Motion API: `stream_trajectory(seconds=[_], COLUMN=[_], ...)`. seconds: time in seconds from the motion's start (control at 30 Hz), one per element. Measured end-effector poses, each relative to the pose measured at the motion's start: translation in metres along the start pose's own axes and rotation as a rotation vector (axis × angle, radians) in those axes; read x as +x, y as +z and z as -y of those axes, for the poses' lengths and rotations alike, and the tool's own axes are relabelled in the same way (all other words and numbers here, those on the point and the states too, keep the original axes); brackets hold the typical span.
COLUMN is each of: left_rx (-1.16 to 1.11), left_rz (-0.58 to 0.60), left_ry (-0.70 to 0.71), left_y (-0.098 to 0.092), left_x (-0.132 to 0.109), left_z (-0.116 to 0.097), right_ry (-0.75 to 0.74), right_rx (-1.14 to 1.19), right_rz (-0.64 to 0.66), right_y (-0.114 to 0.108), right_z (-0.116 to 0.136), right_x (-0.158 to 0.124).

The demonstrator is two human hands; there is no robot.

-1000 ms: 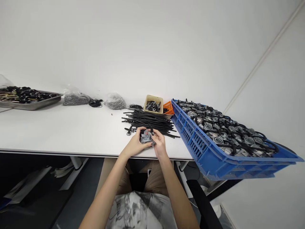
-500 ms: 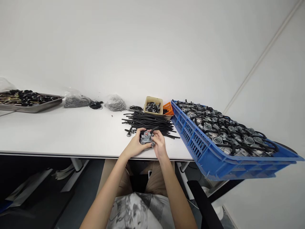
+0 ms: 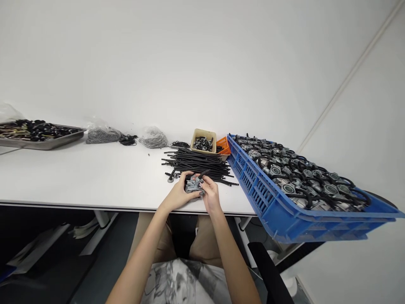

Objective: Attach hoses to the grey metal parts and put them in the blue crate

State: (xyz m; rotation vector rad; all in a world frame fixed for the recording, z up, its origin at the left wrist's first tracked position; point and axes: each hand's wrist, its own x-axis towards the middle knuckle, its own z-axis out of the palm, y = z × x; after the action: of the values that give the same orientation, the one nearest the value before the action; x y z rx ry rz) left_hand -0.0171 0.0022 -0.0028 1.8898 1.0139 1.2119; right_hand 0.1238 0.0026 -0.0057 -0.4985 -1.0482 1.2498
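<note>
Both my hands hold a grey cast-metal carburetor (image 3: 193, 185) just above the white table's front edge, with a short black hose end rising from its top. My left hand (image 3: 177, 195) cups it from the left and below. My right hand (image 3: 211, 195) pinches it from the right, its fingers over the top. Much of the part is hidden by my fingers. A loose pile of black rubber tubes (image 3: 198, 164) lies directly behind my hands.
The white table (image 3: 95, 177) carries a large blue plastic crate (image 3: 268, 202) of similar carburetors at the right. Behind the tubes stand a beige box (image 3: 203, 141) of small parts and an orange basket (image 3: 224, 145). Farther left are plastic bags (image 3: 103, 136) and a steel tray (image 3: 41, 141).
My hands have drawn closer around the carburetor and turned it slightly. The whole scene has shifted slightly in view as my head moved.
</note>
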Motion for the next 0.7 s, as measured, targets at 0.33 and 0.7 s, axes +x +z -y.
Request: stream_trajectory(seconds=[0.33,0.7], left_rx=[0.049,0.034], left_rz=[-0.009,-0.011], left_ry=[0.012,0.011], left_y=[0.0,0.0], left_x=[0.0005,0.0017], left_z=[0.0016,0.0011], right_ry=[-0.052,-0.032], right_rx=[-0.009,-0.025], right_rz=[0.002,0.015], right_y=[0.0003,0.0006], right_z=[-0.0034,-0.0018], right_x=[0.002,0.0006])
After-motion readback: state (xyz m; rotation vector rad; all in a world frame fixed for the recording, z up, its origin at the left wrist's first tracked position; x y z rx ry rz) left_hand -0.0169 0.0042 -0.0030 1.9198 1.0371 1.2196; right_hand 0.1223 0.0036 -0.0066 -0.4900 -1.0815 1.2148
